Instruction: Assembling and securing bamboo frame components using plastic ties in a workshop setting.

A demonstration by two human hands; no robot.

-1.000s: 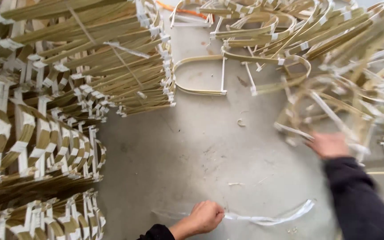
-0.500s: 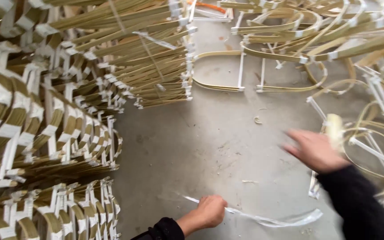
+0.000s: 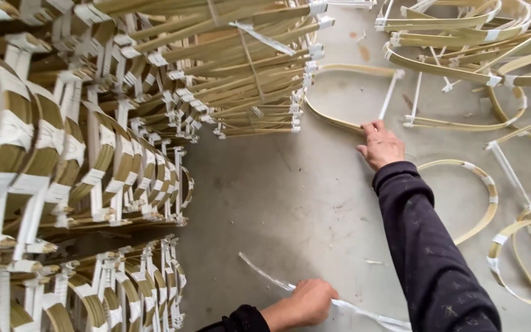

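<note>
My left hand (image 3: 305, 302) is low in view, closed on a thin white plastic strip (image 3: 265, 274) that lies across the grey concrete floor. My right hand (image 3: 380, 145), in a dark sleeve, reaches forward and its fingers rest on a curved bamboo hoop frame (image 3: 339, 122) with white tape at its corners. Whether the fingers grip the frame or just touch it is not clear. Another bent bamboo hoop (image 3: 483, 197) lies just right of my right forearm.
Tall stacks of bundled bamboo frames (image 3: 62, 166) bound with white tape fill the left side. A tied bundle (image 3: 247, 67) sits at top centre. Loose bent hoops (image 3: 480, 55) lie scattered at the right and top right. Bare concrete floor (image 3: 290, 203) lies between.
My right hand has swung from the loose hoops at the right over to the frame at centre. The view shifted forward. My left hand stays on the white strip.
</note>
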